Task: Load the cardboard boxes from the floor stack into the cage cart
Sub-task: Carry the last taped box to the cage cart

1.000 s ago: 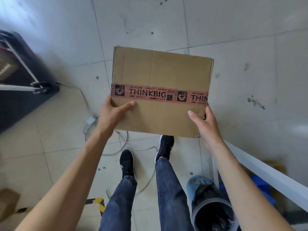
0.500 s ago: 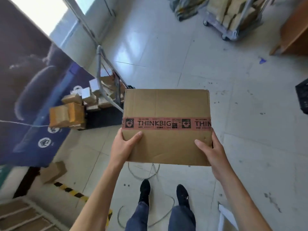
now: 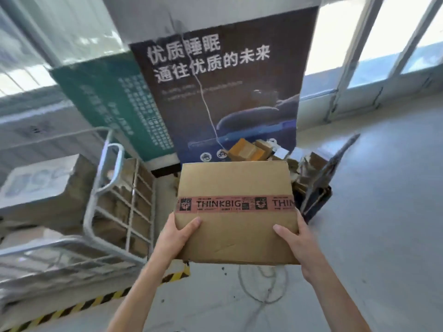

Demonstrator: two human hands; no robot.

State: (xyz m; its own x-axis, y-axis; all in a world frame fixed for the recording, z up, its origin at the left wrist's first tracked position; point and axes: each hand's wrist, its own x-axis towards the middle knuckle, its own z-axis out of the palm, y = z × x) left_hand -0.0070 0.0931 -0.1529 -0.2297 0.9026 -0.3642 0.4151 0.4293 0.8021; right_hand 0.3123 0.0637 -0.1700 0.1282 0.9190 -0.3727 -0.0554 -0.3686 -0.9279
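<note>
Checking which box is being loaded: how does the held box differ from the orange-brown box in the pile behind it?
The held box is gripped by the left hand and right hand, off the floor; the orange-brown box lies tilted in the pile. The held box carries red THINKBIG tape; the orange-brown box shows none. Both are closed cardboard.

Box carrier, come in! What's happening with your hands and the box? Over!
Left hand and right hand grip the box at its near corners. Box held up, not yet in the cart, cart to the left. Loose cable on floor ahead.
</note>
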